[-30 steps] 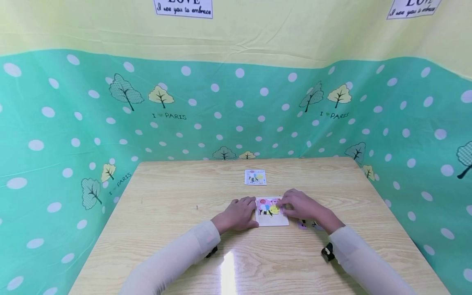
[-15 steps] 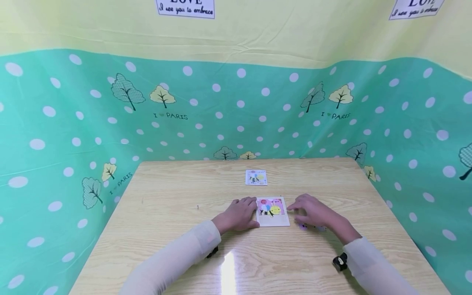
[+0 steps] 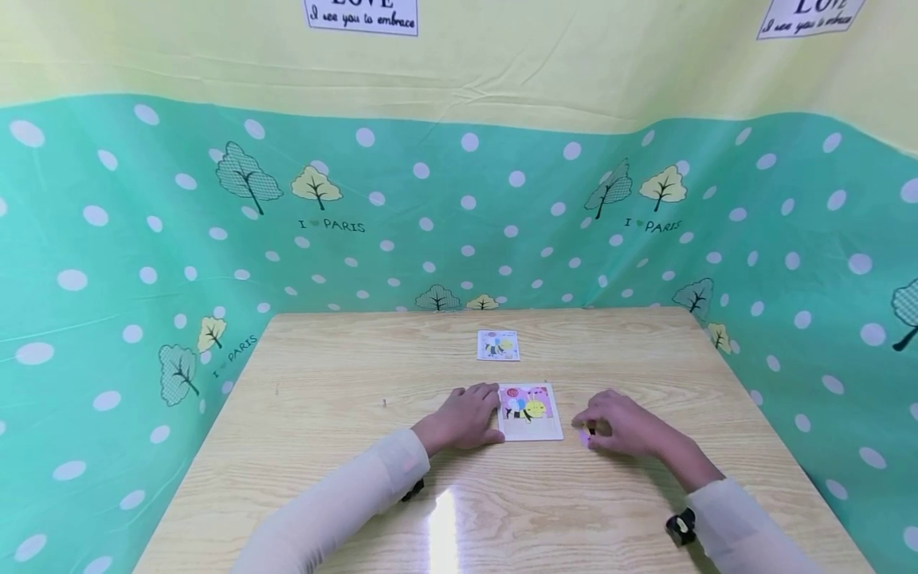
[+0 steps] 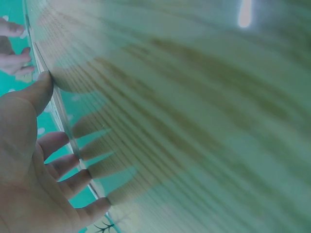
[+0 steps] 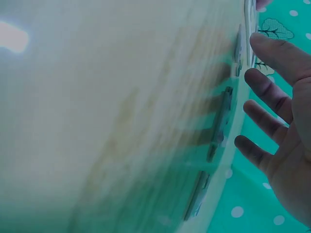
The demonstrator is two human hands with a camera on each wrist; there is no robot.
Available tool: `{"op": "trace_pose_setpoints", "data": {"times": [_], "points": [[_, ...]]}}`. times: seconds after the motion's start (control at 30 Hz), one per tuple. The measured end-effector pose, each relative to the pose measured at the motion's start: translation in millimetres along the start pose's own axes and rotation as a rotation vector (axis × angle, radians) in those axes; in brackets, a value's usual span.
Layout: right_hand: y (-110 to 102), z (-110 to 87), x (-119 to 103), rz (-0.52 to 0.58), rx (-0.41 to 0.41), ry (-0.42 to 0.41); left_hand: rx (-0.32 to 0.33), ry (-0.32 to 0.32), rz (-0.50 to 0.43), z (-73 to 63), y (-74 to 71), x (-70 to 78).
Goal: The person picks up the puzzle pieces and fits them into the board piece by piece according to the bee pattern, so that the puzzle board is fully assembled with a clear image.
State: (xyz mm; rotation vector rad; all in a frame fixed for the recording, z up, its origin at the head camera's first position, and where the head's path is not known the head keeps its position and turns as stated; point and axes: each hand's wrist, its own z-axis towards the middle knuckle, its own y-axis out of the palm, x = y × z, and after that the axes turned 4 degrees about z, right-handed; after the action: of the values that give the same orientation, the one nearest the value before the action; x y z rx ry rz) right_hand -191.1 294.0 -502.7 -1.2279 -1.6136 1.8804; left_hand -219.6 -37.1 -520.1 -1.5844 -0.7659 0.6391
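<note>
In the head view, a square picture-puzzle board [image 3: 529, 430] lies flat mid-table, its upper part showing a bee on pink and its lower strip plain. My left hand [image 3: 466, 416] rests at its left edge, thumb near the lower corner, fingers fairly straight in the left wrist view. Right of the board, my right hand [image 3: 622, 424] is low over a small pink puzzle piece [image 3: 584, 437]. In the right wrist view its fingers are extended and spread, with loose puzzle pieces [image 5: 221, 124] lying below; whether a fingertip touches one is unclear.
Behind the board lies a smaller bee picture card [image 3: 498, 346]. The wooden table [image 3: 344, 359] is bordered by a green dotted curtain [image 3: 459, 215] at the back and sides. A bright reflection shows on the near tabletop.
My right hand has left the board's right edge and moved right and toward me, over the loose pieces. My left hand and the board stay in place.
</note>
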Motion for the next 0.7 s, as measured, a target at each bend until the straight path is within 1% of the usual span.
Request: {"op": "trace_pose_setpoints", "data": {"times": [0.13,0.3,0.7], "points": [[2.5,-2.2,3.1,-0.017,0.005,-0.024,0.002,0.001,0.004,0.4,-0.5,-0.1],[2.7,-2.8,4.5,-0.03,-0.002,-0.023,0.003,0.003,0.007,0.6,-1.8,-0.3],[2.7,-2.2,3.1,-0.018,-0.01,-0.042,-0.004,-0.006,-0.003,0.6,0.0,0.7]]}}
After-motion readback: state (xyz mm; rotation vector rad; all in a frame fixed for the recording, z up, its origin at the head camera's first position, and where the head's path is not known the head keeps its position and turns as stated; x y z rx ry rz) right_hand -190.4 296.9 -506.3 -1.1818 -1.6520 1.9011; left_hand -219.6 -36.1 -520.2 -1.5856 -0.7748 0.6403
